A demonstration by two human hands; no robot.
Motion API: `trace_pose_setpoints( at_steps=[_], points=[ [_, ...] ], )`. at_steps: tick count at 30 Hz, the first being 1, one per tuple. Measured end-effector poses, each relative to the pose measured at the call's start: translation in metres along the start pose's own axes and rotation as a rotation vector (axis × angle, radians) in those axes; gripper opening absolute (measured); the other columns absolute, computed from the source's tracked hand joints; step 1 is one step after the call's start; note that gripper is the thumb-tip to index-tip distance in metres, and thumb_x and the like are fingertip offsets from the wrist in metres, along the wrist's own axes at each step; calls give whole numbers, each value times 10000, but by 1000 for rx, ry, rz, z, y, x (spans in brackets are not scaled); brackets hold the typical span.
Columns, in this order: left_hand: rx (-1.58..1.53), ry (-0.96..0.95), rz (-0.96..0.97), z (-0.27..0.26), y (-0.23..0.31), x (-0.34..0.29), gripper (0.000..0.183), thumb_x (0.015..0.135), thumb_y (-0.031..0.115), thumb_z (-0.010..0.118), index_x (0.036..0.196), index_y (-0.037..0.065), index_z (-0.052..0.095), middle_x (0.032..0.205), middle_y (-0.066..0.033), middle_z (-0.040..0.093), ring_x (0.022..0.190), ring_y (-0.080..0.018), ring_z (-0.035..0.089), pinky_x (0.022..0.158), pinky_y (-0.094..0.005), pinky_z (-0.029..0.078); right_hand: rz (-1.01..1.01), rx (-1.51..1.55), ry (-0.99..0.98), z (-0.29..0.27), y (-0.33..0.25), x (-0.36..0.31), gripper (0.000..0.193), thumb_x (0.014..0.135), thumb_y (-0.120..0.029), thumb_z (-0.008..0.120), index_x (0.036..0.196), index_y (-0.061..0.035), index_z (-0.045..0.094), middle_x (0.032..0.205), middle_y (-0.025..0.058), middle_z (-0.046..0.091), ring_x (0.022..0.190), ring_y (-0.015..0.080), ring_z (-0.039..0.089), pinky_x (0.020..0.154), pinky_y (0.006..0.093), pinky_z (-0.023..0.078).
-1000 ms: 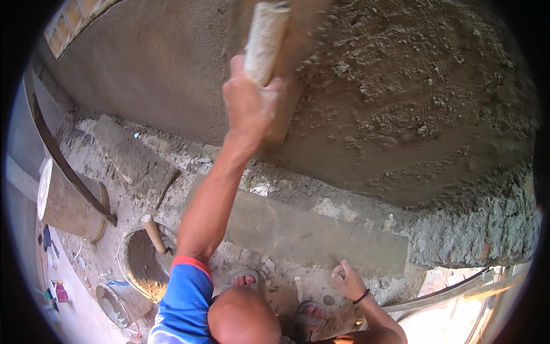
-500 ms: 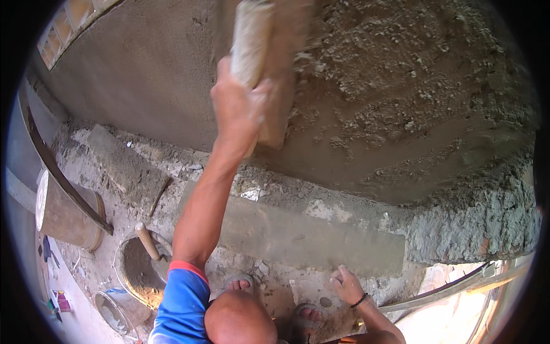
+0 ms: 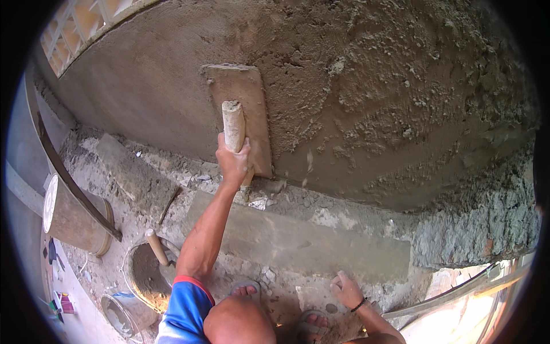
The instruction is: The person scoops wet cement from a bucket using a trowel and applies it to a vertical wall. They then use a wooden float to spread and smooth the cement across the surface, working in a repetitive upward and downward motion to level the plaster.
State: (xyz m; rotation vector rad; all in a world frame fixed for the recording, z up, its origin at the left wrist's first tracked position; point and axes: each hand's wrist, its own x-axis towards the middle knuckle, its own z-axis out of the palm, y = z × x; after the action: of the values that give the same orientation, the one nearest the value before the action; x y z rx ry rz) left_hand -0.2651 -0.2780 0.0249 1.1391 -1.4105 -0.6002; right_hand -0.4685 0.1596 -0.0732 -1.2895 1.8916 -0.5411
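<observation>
My left hand (image 3: 232, 163) is closed round the pale handle of a wooden plastering float (image 3: 252, 109). The float's long flat board lies against the wet mortar wall (image 3: 366, 114), at the border between its smoother left part and its rough right part. At the lower right, my right hand (image 3: 347, 291), with a dark beaded bracelet at the wrist, hangs near a flat grey slab (image 3: 309, 243). Its fingers are loosely bent and apart, and nothing shows in them.
On the left stand a mortar bucket (image 3: 146, 275) with a tool handle sticking up, a smaller pail (image 3: 123, 312) and a tipped bucket (image 3: 77, 215). A curved strip (image 3: 63, 166) leans there. Rubble lines the wall's foot; long boards (image 3: 458, 292) lie at right.
My left hand has drawn the float down along the wall, toward its foot. Small bits of mortar fall beside it. My right hand has barely moved.
</observation>
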Motion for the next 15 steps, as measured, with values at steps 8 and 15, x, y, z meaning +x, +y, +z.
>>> trace_pose_setpoints(
  at_steps=[8, 15],
  points=[
    [155, -46, 263, -1, 61, 18, 381, 761, 98, 754, 1058, 5, 535, 872, -232, 664, 829, -387, 683, 733, -421, 522, -3, 51, -32, 6, -24, 18, 419, 896, -212, 610, 1230, 13, 492, 907, 143, 684, 820, 377, 659, 733, 470, 513],
    [150, -18, 196, -24, 122, 63, 325, 822, 112, 736, 1049, -8, 535, 874, -195, 685, 746, -230, 687, 645, -363, 562, -12, 33, -51, 6, -24, 27, 396, 899, -204, 603, 1213, 17, 504, 914, 155, 670, 859, 388, 644, 760, 476, 503]
  ],
)
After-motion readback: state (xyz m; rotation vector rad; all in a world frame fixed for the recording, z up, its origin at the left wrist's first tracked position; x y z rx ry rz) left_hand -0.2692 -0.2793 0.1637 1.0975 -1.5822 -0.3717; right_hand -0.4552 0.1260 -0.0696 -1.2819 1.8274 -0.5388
